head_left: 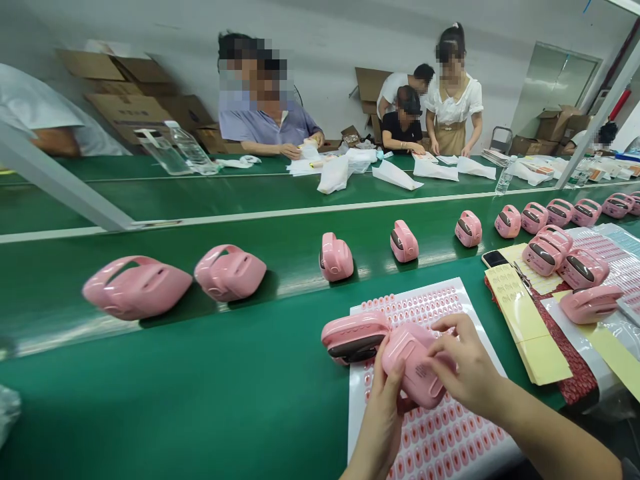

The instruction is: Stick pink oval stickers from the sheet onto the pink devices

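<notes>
Room: Factory floor, white walls, cardboard boxes (130, 107) piled at the far left.

Surface: Green conveyor belt (150, 387) crossing the view, with a second green belt (200, 200) beyond it.

Far belt: Four co-workers (265, 127) at work around white paper sheets (393, 175); one seated person's hands are on a small white item, too small to identify.

Near belt: Pink gadgets (335, 259) stand in a spaced row along the belt, with more clustered at the right.

Item in hand: Pink plastic gadget (413, 367) held up just over a sticker sheet (440, 433) printed with small pink labels.

Left hand (383, 427): Grasping the gadget from below, fingers curled up its side.

Right hand (473, 360): Closed on the gadget from above, fingers (445, 327) pressed on its upper edge.

Adjacent: Second pink gadget (355, 337) lying on the sheet's corner, just beside the held one.

Right of sheet: Yellow backing paper (530, 333), phone (495, 259), red patterned cloth (570, 367).
</notes>
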Action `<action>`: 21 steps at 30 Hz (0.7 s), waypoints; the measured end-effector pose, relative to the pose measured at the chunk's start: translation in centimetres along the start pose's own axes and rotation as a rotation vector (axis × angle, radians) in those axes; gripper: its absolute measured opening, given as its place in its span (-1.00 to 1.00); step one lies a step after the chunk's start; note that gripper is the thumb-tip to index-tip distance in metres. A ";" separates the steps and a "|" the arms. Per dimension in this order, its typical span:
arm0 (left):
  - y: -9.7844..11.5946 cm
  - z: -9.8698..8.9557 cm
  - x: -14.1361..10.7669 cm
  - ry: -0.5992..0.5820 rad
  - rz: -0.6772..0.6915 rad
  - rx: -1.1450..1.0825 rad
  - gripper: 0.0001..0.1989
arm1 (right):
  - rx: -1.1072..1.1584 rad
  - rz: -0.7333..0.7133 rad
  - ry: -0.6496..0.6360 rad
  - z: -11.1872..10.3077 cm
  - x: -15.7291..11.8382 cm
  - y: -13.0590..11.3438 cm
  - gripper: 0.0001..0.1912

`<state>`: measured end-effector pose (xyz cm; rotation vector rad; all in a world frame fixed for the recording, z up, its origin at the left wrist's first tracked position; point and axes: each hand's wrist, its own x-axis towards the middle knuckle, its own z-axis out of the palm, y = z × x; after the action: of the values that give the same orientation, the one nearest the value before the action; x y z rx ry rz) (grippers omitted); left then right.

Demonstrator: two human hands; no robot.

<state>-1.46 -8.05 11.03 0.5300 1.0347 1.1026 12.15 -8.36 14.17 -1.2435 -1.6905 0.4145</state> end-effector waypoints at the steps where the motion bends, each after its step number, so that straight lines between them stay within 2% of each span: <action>1: 0.0 -0.3 -0.1 0.008 -0.002 -0.036 -0.24 | 0.017 -0.015 0.035 -0.1 0.6 0.4 -0.91; 3: 0.1 -1.1 -0.3 0.024 -0.030 -0.129 -0.27 | 0.045 0.009 0.092 0.3 2.6 1.8 -0.91; 4: 0.2 -1.7 -0.4 0.031 -0.058 -0.175 -0.28 | 0.035 0.041 0.080 1.0 3.8 2.8 -0.88; 5: 0.3 -2.4 -0.6 0.037 -0.096 -0.213 -0.29 | 0.015 0.077 0.017 2.0 5.0 3.9 -0.82; 7: 0.5 -3.9 -0.9 0.053 -0.171 -0.255 -0.33 | -0.111 0.188 -0.222 4.8 7.3 6.3 -0.69; 10: 0.5 -6.0 -1.5 0.058 -0.180 -0.290 -0.34 | -0.164 0.228 -0.348 9.2 9.8 9.1 -0.54; 13: 0.6 -7.3 -2.1 0.032 -0.061 -0.329 -0.26 | -0.192 0.238 -0.401 12.0 10.9 10.3 -0.50; 16: 1.1 -7.7 -2.2 0.027 0.059 -0.358 -0.22 | -0.213 0.231 -0.408 12.7 11.0 10.4 -0.48; 21: 2.8 -6.5 -1.7 0.069 0.098 -0.583 -0.45 | -0.187 0.193 -0.330 11.3 10.1 9.3 -0.49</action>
<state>-8.67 -9.35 11.00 0.0733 0.7006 1.4457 7.56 7.27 6.97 -1.5493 -1.9265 0.6167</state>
